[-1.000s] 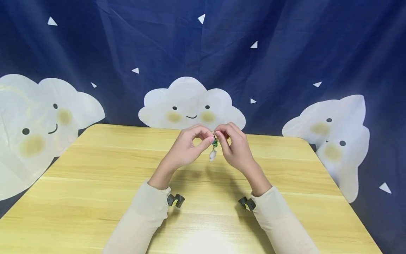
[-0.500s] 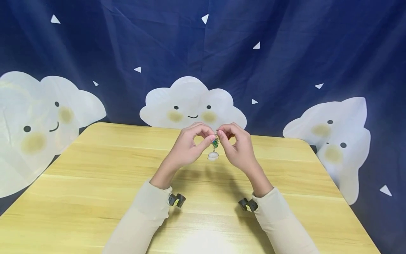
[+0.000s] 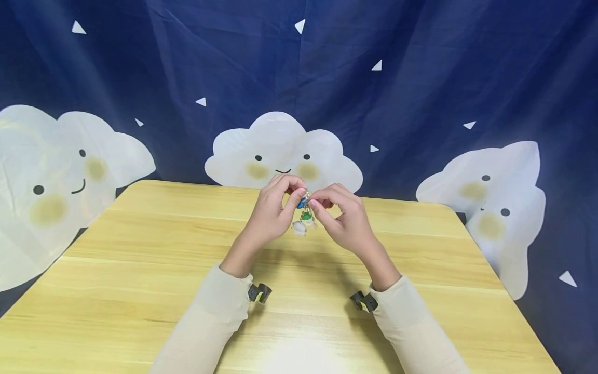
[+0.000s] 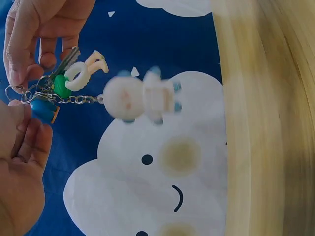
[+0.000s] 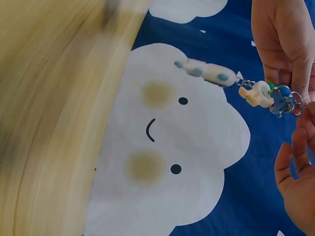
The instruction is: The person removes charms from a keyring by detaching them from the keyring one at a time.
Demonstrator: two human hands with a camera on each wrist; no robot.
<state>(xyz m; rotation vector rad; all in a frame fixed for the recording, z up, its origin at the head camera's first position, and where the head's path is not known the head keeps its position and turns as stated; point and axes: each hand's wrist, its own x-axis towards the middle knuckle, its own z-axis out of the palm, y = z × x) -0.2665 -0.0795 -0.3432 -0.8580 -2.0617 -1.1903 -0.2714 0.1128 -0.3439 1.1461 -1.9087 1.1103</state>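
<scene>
No words, brand names or numbers can be read in any view. The left wrist camera [image 3: 259, 293] and the right wrist camera [image 3: 364, 301] each carry a yellow mark, too small to make out. The white doll charm [image 4: 140, 99] has a faint panel on its front, too blurred to read.
</scene>
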